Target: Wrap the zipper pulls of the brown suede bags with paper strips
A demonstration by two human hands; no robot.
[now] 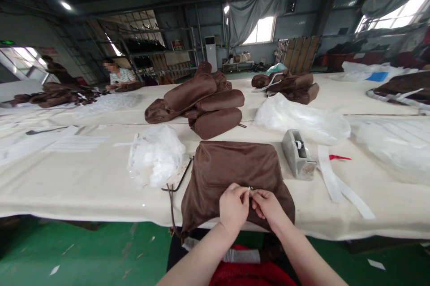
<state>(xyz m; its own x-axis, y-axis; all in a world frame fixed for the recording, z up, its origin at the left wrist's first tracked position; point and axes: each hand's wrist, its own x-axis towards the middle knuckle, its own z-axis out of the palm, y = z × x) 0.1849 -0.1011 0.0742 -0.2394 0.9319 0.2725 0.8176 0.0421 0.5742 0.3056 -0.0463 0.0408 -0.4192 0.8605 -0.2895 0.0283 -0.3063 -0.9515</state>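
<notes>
A brown leather bag (240, 160) lies flat at the table's front edge, with a zipper seam across its face. My left hand (232, 205) is closed in a pinch at the right end of that seam, on a tiny whitish piece beside a small brass-coloured zipper pull. My right hand (268, 207) pinches at the same spot, its fingertips almost meeting the left ones. What sits between the right fingertips is hidden. The bag's cord (171, 207) hangs off its left side, and a strap wrapped in clear plastic (240, 256) lies over my lap.
Right of the bag stands a grey tape dispenser (297, 156), with white strips (331, 178) beyond it. Crumpled plastic (156, 156) lies at the left, partly over a black-edged flat object (183, 175). More brown bags (218, 122) are piled behind. A co-worker (119, 74) sits at the far left.
</notes>
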